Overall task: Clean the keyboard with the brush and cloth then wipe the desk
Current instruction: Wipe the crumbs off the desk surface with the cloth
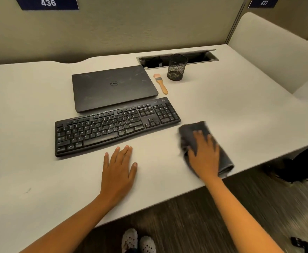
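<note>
1. Beige cubicle partitions (149,24) are enclosing a pale desk (240,106), and a number plate (48,2) reading 436 is hanging above.
2. A black keyboard (116,125) is lying near the desk's middle, slightly angled; clock directions are running from it.
3. A closed black laptop (113,88) is sitting at twelve o'clock, just behind the keyboard.
4. A wooden-handled brush (160,84) is lying at one o'clock beside the laptop's right edge, with a black mesh cup (177,67) standing near it.
5. The left hand (118,170) is resting flat on the desk at six o'clock, fingers straight and released, holding nothing.
6. The right hand (204,156) is pressing down on a dark grey cloth (195,128) at four o'clock, near the desk's front edge, fingers spread and straight, looking blurred.
</note>
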{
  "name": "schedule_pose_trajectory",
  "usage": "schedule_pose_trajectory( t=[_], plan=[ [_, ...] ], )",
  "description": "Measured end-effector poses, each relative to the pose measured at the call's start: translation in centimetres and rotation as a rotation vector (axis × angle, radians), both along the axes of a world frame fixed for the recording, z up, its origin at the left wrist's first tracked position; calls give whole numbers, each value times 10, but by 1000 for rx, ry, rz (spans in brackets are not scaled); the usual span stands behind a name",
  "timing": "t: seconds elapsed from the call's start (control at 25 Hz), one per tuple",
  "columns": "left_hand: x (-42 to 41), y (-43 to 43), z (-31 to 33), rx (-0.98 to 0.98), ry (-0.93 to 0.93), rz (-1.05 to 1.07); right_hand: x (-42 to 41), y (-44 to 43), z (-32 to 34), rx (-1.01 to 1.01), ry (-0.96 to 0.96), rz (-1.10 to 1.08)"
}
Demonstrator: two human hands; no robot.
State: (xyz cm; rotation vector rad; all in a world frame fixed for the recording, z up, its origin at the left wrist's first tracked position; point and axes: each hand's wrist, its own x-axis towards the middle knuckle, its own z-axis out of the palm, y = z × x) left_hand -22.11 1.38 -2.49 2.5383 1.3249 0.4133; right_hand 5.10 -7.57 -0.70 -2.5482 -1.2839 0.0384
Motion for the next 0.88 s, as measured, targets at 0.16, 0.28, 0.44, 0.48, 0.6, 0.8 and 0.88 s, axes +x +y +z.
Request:
schedule_pose_trajectory(
  t=[0.16,0.28,0.44,0.48,0.6,0.8,0.88],
  plan=[
    [34,26,10,20,-48,-114,-15,-4,2,-46,71,402],
    [60,39,11,15,-35,-195,29,0,1,50,62,-48],
    [86,40,6,26,46,-318,38,22,-1,71,13,-323],
    [92,39,5,41,67,-369,36,27,-3,76,15,-155],
    [113,39,4,53,91,-471,62,39,-2,90,50,167],
    [133,45,5,-43,82,-446,137,83,-1,74,52,-410],
    [135,46,8,-67,83,-440,130,110,-2,71,-2,-180]
  ],
)
